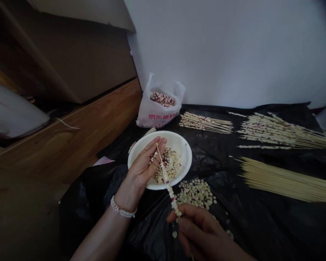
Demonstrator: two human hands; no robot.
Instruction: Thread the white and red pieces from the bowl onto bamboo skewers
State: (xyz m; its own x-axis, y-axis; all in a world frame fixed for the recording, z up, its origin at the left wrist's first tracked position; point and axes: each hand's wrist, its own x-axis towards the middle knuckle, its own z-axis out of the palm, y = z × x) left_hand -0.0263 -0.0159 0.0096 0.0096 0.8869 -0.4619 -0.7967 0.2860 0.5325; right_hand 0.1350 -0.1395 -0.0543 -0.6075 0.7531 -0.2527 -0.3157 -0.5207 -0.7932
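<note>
My right hand [198, 228] pinches the lower part of a thin wooden skewer [169, 185], threaded with white, yellow and dark red corn kernels. The skewer tilts up and left, its bare tip at the fingers of my left hand [143, 163]. Cupped palm up over a white bowl [188, 159], my left hand holds several loose corn kernels [153, 157]. More loose kernels [174, 165] lie in the bowl. A pile of pale kernels [197, 194] sits on black plastic sheeting [214, 232] beside the bowl. My left hand partly hides the bowl's left side.
Behind the bowl stands a white plastic bag [157, 117] holding corn cobs [163, 98]. Threaded skewers lie in a near bundle [203, 122] and a larger bundle [274, 130] to the right. Below these are bare skewers [285, 179]. A cardboard box [78, 54] stands at left; a white wall [233, 54] rises behind.
</note>
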